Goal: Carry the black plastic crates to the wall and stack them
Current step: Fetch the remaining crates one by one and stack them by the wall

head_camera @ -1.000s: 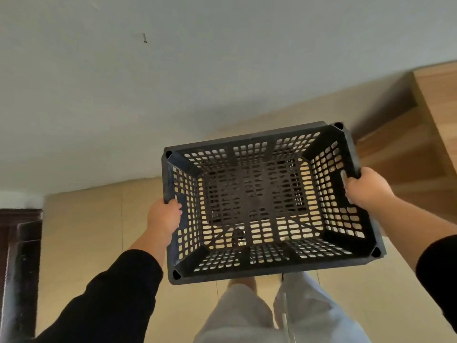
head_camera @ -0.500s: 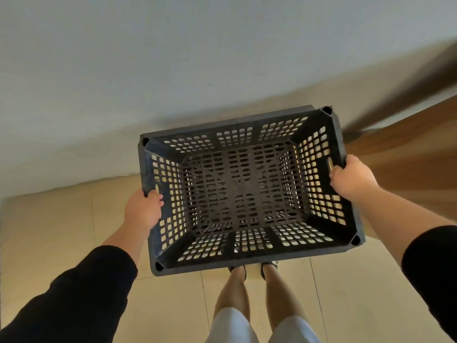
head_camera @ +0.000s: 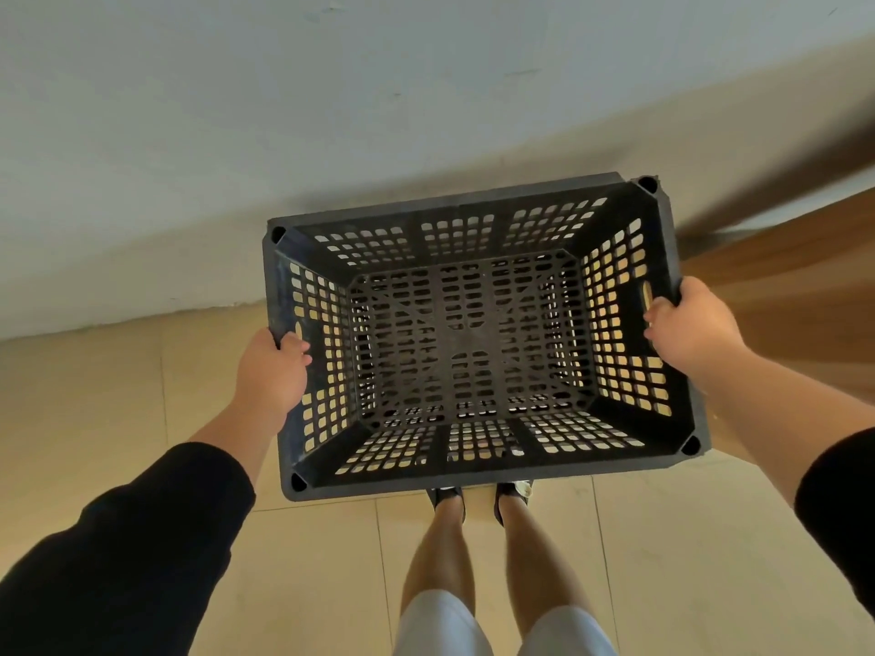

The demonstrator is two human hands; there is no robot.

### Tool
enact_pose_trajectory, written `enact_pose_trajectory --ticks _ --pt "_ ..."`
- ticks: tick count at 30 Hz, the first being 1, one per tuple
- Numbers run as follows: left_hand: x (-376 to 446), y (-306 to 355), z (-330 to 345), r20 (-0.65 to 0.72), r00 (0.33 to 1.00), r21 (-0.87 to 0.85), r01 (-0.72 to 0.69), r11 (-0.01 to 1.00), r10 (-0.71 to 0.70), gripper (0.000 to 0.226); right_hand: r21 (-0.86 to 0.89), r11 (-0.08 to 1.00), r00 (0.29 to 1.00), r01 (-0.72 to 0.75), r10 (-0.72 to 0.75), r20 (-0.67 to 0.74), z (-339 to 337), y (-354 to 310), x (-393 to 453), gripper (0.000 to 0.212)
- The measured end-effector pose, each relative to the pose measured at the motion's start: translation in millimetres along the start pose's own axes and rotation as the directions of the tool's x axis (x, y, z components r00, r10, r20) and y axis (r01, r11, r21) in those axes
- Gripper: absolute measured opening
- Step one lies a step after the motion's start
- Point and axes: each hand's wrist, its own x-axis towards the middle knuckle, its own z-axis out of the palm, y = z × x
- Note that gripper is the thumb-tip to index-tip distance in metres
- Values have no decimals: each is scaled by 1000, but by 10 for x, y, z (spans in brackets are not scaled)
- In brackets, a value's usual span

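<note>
We are gripping the black plastic crate [head_camera: 468,333] with both hands: our left hand [head_camera: 272,371], at about nine o'clock of the crate, is curling its fingers over the short side's rim beside the handle slot, and our right hand [head_camera: 689,331], at about three o'clock, is wrapping the opposite rim in the same way. The crate is hanging open-side up and empty in front of our body, above our shoes [head_camera: 478,501], which are peeking out at its six o'clock edge. Its far long side, at twelve o'clock, is sitting close to the pale wall [head_camera: 331,111], though we cannot tell whether it is touching. We are judging this to be the tail of the carrying step, with the setting-down just ahead. No other crate is showing on the tiled floor [head_camera: 663,537] here, so this one is probably going down as the base of the stack. The next move is calling for bending, keeping the crate level, and lowering it squarely along the wall's foot before letting go. A blurred wooden surface [head_camera: 805,277] is lying at two o'clock, worth keeping clear of.
</note>
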Motion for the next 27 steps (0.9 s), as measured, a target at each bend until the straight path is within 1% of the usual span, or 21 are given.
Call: enact_pose_trajectory --ticks 3,6,12,15,16,19,21,23,25,27 --pt "-15 -37 -2 -8 1000 -10 -14 1000 14 22 42 999 1000 7 -6 -18 -15 -33 -67 27" --pt "-30 -46 19 -33 999 12 -32 999 32 27 29 999 999 25 -24 -24 -22 -61 -100 27" --pt "33 -12 5 -37 998 25 -53 998 54 25 5 1000 999 24 -24 -32 32 -44 -106 25" --pt "32 -4 24 -34 998 51 -49 997 51 26 -57 998 999 15 -17 -36 39 -96 -53 29" --pt "15 -12 33 -28 999 53 -45 998 47 26 -76 997 999 19 -22 -41 38 -115 -48 29" --pt "-28 -46 48 -32 999 45 -13 999 14 28 -130 988 990 84 -97 -102 63 -100 -53 17" --pt "-27 -69 54 -43 999 50 -2 999 4 24 -158 983 991 96 -110 -81 73 -62 -77 19" --pt "-27 -72 48 -45 999 66 3 998 0 19 -114 990 996 80 -84 -30 77 -3 -107 21" --pt "-35 -67 44 -33 999 67 8 998 -6 17 -55 996 998 65 -67 -23 76 40 -118 21" --pt "-68 -74 32 -20 1000 54 14 998 -13 17 -56 997 998 61 -62 -19 76 14 -99 22"
